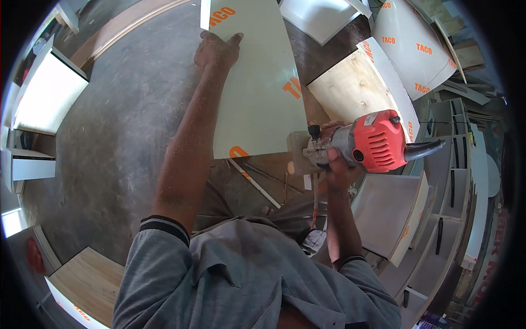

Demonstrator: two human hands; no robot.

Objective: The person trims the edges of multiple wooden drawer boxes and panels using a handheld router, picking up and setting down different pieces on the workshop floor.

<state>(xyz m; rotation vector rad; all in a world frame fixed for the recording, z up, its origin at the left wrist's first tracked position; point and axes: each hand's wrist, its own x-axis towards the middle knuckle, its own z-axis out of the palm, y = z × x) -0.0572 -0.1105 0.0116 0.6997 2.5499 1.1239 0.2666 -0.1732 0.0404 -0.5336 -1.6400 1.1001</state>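
A pale panel (255,71) with orange printing stretches away in front of me. My left hand (217,51) grips its left edge near the far end, thumb lying on the surface and the other fingers partly hidden. Just beyond that hand, a narrow white strip (205,13) runs along the panel's edge. In my right hand (341,167) is a red and grey trim router (381,141), tilted on its side with its black cord end to the right. The router's base (297,153) is beside the panel's near right corner; I cannot tell if they touch.
A plywood-faced box (356,85) and a curved printed sheet (416,46) are at the far right. Open cabinet frames (392,205) stand close on my right. Thin offcuts (255,183) lie below the panel. On the left are a white cabinet piece (49,90) and a wooden board (90,279).
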